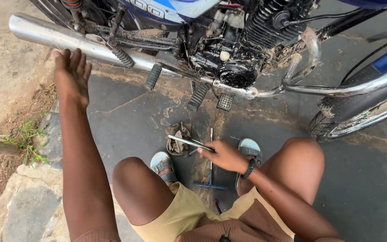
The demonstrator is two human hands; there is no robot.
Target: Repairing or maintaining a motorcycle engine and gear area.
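keep your right hand pinching the flat metal tool firmly above the rag on the floor, and steady your left hand, fingers spread, near the exhaust pipe.

The long chrome exhaust pipe is polished, glossy metal. The slim flat steel wrench shines dully. At six o'clock the crumpled brown cloth rag looks matt and grimy, on rough grey concrete floor.
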